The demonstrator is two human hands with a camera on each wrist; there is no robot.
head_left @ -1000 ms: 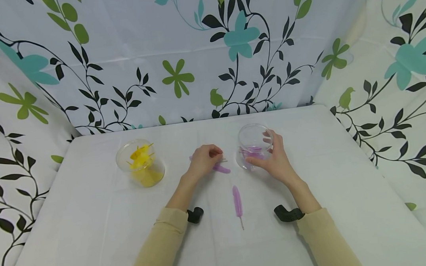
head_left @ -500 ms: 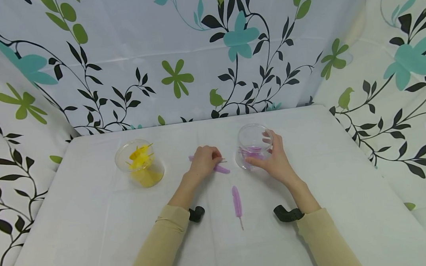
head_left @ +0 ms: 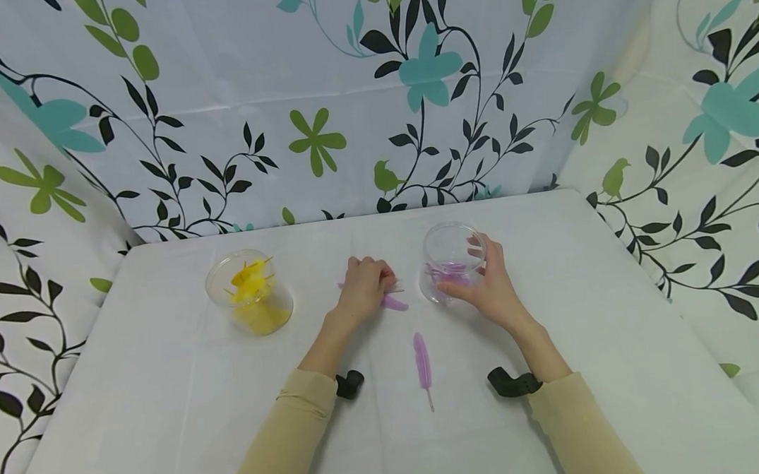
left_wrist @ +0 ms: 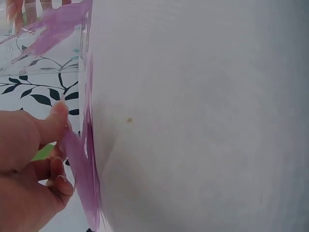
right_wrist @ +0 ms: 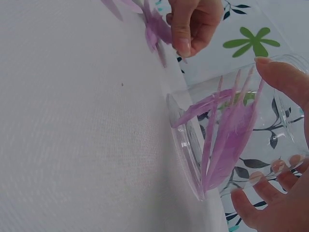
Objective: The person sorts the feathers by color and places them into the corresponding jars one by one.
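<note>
My left hand point(head_left: 364, 288) pinches a purple feather point(left_wrist: 83, 174) between thumb and fingers, low over the table. More purple feathers point(head_left: 394, 303) lie beneath and beside that hand, partly covered by it. With thumb on one side and fingers on the other, my right hand point(head_left: 495, 288) holds a clear plastic jar point(head_left: 454, 242) standing upright on the table. Several purple feathers point(right_wrist: 234, 130) lean inside the jar, quills up in the right wrist view. One single purple feather point(head_left: 423, 361) lies on the cloth between my forearms, its quill toward me.
A second clear jar point(head_left: 224, 285), holding yellow feathers point(head_left: 254, 288), stands to the left of my left hand. White cloth covers the table point(head_left: 170, 387). Leaf-patterned curtains point(head_left: 220, 74) hang behind it and at both sides.
The left hand's fingers have shifted slightly over the purple feathers. My right hand, both jars and the single feather stay in place.
</note>
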